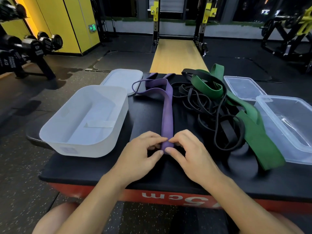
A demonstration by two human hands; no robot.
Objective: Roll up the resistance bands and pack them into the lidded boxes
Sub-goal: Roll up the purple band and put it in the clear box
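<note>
"Purple band [167, 115] lies lengthwise on the black platform top [101, 166] — where are we gripping it?"
"At its near end: our left hand [140, 154] and right hand [189, 152] both pinch the curled tip, thumb against fingers. The open white box [84, 122] sits just to our left."

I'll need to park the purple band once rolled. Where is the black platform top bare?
Bare: the strip between the white box and the purple band, and the near-left corner of the platform. Crowded: black bands and green band fill the right side.
</note>
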